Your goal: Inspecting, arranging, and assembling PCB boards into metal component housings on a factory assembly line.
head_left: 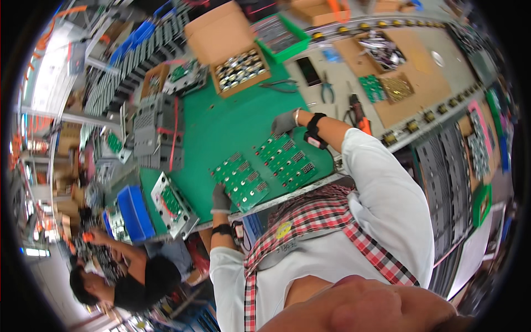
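Both the left circuit board [239, 181] and the right circuit board [285, 161] are seen in the head view, side by side on the green mat [221, 119]. For careful work, it is judged, they should be handled by the edges only, so that the small parts are not pressed. The left board's outer edge is found at the left hand [220, 199]; the right board's far corner, under the right hand [285, 122]. Fingers seem bent, but whether the boards are pinched cannot be told.
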`<state>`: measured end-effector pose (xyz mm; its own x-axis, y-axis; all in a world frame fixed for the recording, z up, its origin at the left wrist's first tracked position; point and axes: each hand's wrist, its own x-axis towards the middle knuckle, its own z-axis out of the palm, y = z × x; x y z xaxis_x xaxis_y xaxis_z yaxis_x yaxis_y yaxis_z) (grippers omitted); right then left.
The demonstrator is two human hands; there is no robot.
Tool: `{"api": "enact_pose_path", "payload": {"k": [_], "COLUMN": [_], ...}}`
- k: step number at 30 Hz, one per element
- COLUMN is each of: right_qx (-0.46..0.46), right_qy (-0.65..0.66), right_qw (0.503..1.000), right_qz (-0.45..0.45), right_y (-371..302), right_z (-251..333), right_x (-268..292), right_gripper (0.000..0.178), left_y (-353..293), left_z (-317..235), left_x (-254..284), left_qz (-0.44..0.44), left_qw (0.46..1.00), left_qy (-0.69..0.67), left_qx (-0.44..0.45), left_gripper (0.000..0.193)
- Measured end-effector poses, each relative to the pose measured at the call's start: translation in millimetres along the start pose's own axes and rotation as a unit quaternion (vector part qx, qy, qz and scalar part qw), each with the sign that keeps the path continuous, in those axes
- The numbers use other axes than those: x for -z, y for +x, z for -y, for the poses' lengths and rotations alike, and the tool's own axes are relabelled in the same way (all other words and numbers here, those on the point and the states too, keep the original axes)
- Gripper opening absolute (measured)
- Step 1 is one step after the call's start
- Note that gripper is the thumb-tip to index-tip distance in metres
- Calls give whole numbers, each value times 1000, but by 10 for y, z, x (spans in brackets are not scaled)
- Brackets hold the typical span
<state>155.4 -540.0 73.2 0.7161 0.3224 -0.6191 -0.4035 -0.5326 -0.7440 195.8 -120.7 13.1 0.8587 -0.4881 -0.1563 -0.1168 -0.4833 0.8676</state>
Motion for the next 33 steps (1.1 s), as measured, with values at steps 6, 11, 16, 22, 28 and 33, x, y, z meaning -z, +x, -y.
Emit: {"api": "enact_pose_path", "payload": {"k": [6, 11, 16, 22, 28, 33], "right_qx": [65, 55, -127, -152, 23, 70], "right_qy": [-35, -323, -374, -434, 277, 582], "right_qw": [984, 854, 821, 841, 936, 788], "right_qz": [-160, -405, -412, -286, -215, -188], "right_y": [223, 261, 351, 166, -1020, -1610], "right_z": [31, -45, -151, 84, -263, -691], "right_x": [-23, 353, 867, 874, 334, -489], "right_gripper": [32, 29, 44, 48, 45, 55], "left_y": [213, 133, 228, 319, 412, 471], "left_z": [-380, -957, -1463, -1716, -1787, -1920], "left_x": [-58, -264, -644, -1258, -1346, -1470], "left_qz": [64, -120, 40, 193, 249, 267], "left_qw": [922, 924, 906, 881, 832, 822], "left_qy": [381, 333, 378, 371, 468, 483], "left_qx": [30, 143, -183, -220, -166, -144], "left_gripper": [23, 52, 48, 56, 72, 72]}}
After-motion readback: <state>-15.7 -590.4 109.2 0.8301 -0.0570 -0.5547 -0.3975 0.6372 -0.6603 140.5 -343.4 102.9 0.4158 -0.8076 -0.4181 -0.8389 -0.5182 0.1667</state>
